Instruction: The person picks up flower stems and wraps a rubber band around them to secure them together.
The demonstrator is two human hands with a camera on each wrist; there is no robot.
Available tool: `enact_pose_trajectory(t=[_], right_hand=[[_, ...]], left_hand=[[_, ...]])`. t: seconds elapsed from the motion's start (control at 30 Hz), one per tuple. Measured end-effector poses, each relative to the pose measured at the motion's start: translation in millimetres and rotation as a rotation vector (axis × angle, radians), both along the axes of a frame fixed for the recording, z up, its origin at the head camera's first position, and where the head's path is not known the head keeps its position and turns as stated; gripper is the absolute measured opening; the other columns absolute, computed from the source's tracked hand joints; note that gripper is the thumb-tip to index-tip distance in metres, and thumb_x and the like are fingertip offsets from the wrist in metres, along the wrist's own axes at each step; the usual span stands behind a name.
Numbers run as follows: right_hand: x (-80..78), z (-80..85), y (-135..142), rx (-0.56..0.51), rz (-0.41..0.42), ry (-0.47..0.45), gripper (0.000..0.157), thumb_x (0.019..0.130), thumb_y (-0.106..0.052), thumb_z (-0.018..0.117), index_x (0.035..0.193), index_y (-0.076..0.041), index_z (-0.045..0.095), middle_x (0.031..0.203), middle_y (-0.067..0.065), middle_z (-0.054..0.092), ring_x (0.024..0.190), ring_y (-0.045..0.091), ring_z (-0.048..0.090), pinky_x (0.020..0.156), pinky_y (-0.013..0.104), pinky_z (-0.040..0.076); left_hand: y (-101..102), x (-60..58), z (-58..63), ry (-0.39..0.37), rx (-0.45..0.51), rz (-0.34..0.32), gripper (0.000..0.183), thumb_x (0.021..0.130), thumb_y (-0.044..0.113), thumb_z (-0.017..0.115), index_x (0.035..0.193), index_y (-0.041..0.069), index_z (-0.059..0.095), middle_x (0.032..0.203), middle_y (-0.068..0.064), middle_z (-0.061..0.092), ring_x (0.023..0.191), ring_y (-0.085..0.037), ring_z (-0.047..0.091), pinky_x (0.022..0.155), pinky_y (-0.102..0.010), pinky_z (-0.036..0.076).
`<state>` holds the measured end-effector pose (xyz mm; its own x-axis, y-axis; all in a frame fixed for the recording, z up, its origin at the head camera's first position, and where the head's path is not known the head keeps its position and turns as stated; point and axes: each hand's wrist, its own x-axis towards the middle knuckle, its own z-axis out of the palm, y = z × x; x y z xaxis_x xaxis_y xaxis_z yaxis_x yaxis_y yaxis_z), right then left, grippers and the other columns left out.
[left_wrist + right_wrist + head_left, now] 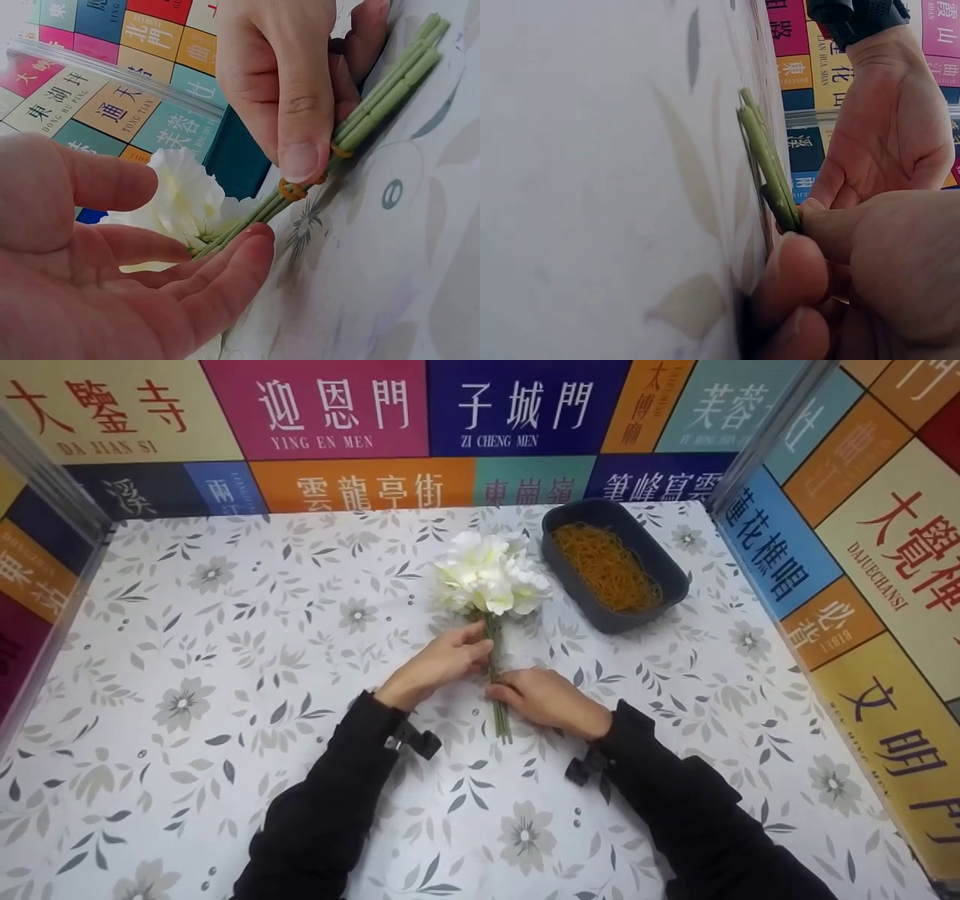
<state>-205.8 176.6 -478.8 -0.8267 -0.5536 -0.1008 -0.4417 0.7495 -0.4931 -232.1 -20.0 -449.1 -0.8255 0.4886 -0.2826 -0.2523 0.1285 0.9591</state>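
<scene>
A bunch of white flowers (491,574) lies on the table, blossoms away from me. Its green stems (501,720) point back toward me. In the left wrist view, an orange rubber band (292,190) circles the stems, with another loop of it farther down toward the cut ends. My right hand (551,701) pinches the stems at the band, its thumb lying over them. Beside the stems just under the blossoms is my left hand (442,664); its fingers are loosely extended, fingertips right at the stems. In the right wrist view, the stem ends (769,161) stick out past the right fingers.
A dark grey tub (637,617) holding a heap of orange rubber bands (611,566) stands at the back right, close to the blossoms. The table has a floral cloth (225,660). Panels with printed characters (337,405) wall in the back and sides.
</scene>
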Motion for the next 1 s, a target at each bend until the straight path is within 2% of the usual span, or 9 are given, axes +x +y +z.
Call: enact_pose_trajectory(t=[0.2, 0.3, 0.5, 0.6, 0.7, 0.77, 0.83, 1.0], right_hand=[[-0.7, 1.8, 1.6, -0.007, 0.03, 0.01, 0.032, 0.105, -0.035, 0.053, 0.084, -0.014, 0.064, 0.063, -0.005, 0.049, 0.064, 0.018, 0.056, 0.067, 0.039, 0.048], [-2.5, 1.3, 1.9, -0.018, 0.036, -0.019, 0.032, 0.105, -0.036, 0.052, 0.085, -0.014, 0.065, 0.063, -0.005, 0.049, 0.062, 0.016, 0.054, 0.067, 0.038, 0.048], [-5.9, 2.3, 3.5, -0.044, 0.01, -0.106, 0.034, 0.105, -0.039, 0.05, 0.084, -0.017, 0.065, 0.056, -0.006, 0.05, 0.048, 0.013, 0.051, 0.061, 0.036, 0.047], [-7.3, 5.8, 6.9, -0.04, 0.004, -0.117, 0.035, 0.106, -0.04, 0.049, 0.084, -0.017, 0.065, 0.058, -0.006, 0.052, 0.051, 0.013, 0.052, 0.061, 0.035, 0.047], [-6.8, 12.7, 12.2, -0.034, 0.01, -0.086, 0.033, 0.106, -0.038, 0.049, 0.087, -0.016, 0.065, 0.064, -0.006, 0.053, 0.057, 0.013, 0.053, 0.061, 0.035, 0.047], [-5.2, 20.8, 16.6, -0.029, 0.013, -0.043, 0.031, 0.106, -0.037, 0.049, 0.089, -0.015, 0.065, 0.067, -0.006, 0.055, 0.06, 0.012, 0.053, 0.061, 0.034, 0.047], [-2.6, 31.5, 22.1, -0.045, 0.018, 0.006, 0.029, 0.106, -0.036, 0.051, 0.091, -0.015, 0.064, 0.069, -0.006, 0.057, 0.061, 0.011, 0.054, 0.06, 0.034, 0.047], [5.0, 62.6, 40.2, -0.186, -0.006, 0.208, 0.022, 0.102, -0.032, 0.06, 0.092, -0.014, 0.065, 0.073, -0.006, 0.062, 0.06, 0.009, 0.055, 0.058, 0.032, 0.048]], left_hand=[[0.9, -0.5, -0.1, 0.008, -0.022, -0.012, 0.056, 0.106, 0.015, 0.048, 0.154, -0.008, 0.028, 0.157, -0.024, 0.035, 0.138, -0.035, 0.046, 0.112, -0.04, 0.042], [-0.1, -0.5, 0.6, 0.005, -0.034, -0.01, 0.056, 0.105, 0.016, 0.05, 0.153, -0.007, 0.032, 0.155, -0.024, 0.038, 0.137, -0.034, 0.047, 0.112, -0.04, 0.042], [-2.4, 0.1, 4.9, 0.022, -0.06, -0.017, 0.059, 0.103, 0.022, 0.055, 0.153, -0.004, 0.035, 0.154, -0.021, 0.042, 0.137, -0.032, 0.047, 0.113, -0.041, 0.041], [-2.7, 0.6, 8.9, 0.031, -0.06, -0.023, 0.06, 0.103, 0.023, 0.056, 0.153, -0.003, 0.035, 0.155, -0.02, 0.041, 0.137, -0.032, 0.047, 0.114, -0.042, 0.039], [-4.1, 1.2, 14.2, 0.056, -0.067, -0.023, 0.061, 0.103, 0.025, 0.056, 0.153, -0.002, 0.035, 0.156, -0.018, 0.04, 0.137, -0.032, 0.047, 0.113, -0.041, 0.04], [-6.0, 2.2, 20.0, 0.116, -0.091, -0.023, 0.061, 0.104, 0.026, 0.055, 0.154, -0.001, 0.035, 0.157, -0.016, 0.039, 0.14, -0.032, 0.044, 0.114, -0.041, 0.038], [-9.2, 5.1, 28.5, 0.208, -0.124, -0.017, 0.061, 0.104, 0.028, 0.055, 0.154, 0.0, 0.035, 0.158, -0.014, 0.039, 0.139, -0.031, 0.045, 0.113, -0.04, 0.039], [-22.8, 21.0, 57.1, 0.532, -0.118, 0.032, 0.057, 0.105, 0.027, 0.054, 0.153, 0.001, 0.039, 0.156, -0.013, 0.041, 0.135, -0.029, 0.05, 0.109, -0.039, 0.043]])
